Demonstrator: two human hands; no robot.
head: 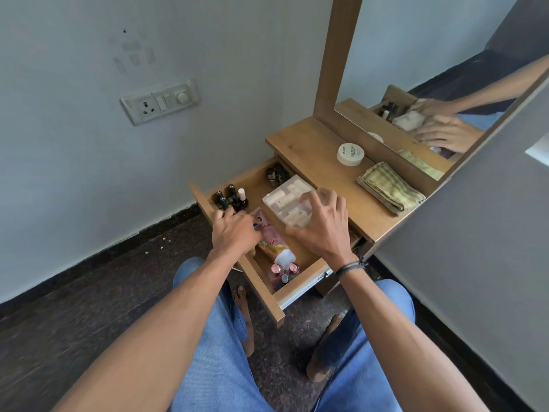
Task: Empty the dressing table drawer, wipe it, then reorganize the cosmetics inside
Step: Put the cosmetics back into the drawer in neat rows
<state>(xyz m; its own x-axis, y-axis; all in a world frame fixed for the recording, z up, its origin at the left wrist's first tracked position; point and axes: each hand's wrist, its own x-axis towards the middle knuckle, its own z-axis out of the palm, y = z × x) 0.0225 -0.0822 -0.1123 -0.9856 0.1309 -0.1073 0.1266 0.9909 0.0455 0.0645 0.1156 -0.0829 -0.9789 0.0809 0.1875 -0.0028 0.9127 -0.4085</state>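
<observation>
Our right grip (322, 224) clasps the case (285, 197), likely emptying the drawer (261, 282); the left grip (234, 230), among bottles (231, 195), we cannot tell.

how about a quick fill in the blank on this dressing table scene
1. The drawer is pulled ____.
2. The white round jar stands on the tabletop next to a folded, checked ____.
3. The left hand is by the dark nail polish ____.

Missing words: open; cloth; bottles
</observation>
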